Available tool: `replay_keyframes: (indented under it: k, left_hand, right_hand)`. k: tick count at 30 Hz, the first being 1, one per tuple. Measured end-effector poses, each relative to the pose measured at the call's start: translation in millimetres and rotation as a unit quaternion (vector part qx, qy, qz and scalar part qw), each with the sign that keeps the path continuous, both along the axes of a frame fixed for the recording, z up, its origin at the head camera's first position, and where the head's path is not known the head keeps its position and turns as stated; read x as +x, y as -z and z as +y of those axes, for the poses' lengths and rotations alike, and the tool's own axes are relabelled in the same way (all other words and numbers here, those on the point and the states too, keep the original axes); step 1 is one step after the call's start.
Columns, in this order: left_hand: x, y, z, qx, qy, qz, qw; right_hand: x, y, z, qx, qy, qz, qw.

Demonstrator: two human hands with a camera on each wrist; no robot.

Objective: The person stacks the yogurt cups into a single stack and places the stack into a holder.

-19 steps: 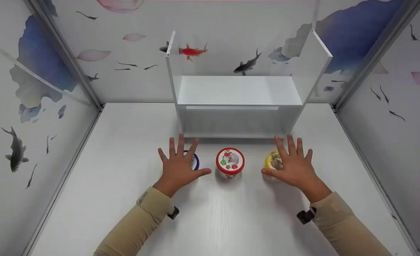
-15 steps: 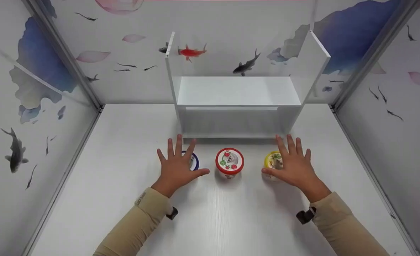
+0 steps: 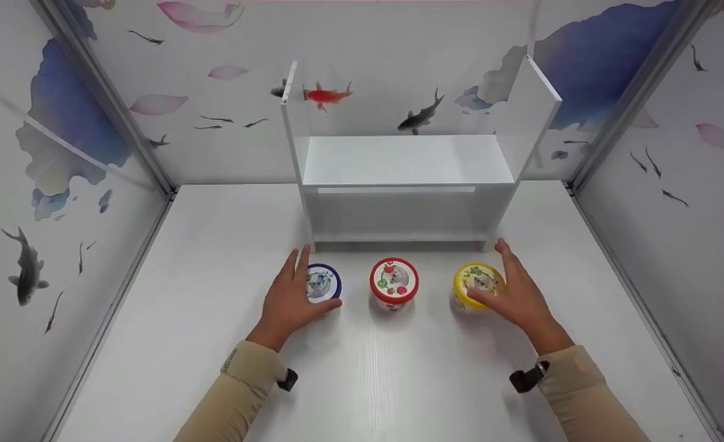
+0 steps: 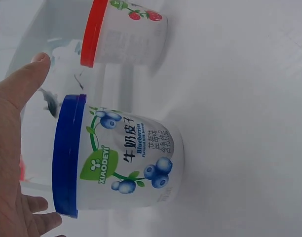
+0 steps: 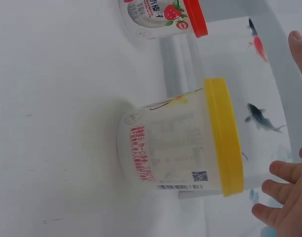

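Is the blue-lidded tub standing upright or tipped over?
Upright: the blue-lidded tub stands on its base on the table, lid facing up and seated.

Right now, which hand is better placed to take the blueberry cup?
Left. The left hand is open beside the blueberry cup; the right hand is at the yellow-lidded cup, beyond the strawberry cup.

The left hand hides part of the blue-lidded white plastic blueberry tub; whether they touch is unclear.
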State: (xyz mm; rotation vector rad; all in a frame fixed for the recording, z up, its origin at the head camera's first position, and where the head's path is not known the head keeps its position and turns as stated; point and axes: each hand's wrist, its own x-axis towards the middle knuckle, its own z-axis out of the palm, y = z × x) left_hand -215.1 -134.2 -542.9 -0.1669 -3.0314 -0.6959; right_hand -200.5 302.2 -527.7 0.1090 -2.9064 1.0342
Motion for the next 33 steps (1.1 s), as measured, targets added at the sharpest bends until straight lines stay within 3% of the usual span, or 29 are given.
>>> replay_keyframes:
  k: [7, 15, 22, 33]
  left_hand:
    - [2.9, 13.4, -7.8, 0.075, -0.028, -0.023, 0.9965]
    - [7.0, 28.1, -13.4, 0.144, -0.062, -0.057, 0.9859]
    - [10.2, 33.4, -15.2, 0.201, -0.071, -0.049, 0.9757]
    - [9.0, 55.9, -17.6, 0.332, -0.078, -0.039, 0.9393]
  right_hand:
    - [0.9, 19.1, 5.9, -0.048, 0.005, 0.002, 0.999]
    - [1.3, 34.5, 7.4, -0.096, 0.008, -0.017, 0.995]
    - [2.7, 43.0, 7.5, -0.138, 0.026, -0.044, 0.989]
    - [7.2, 62.9, 5.5, -0.171, 0.054, -0.056, 0.982]
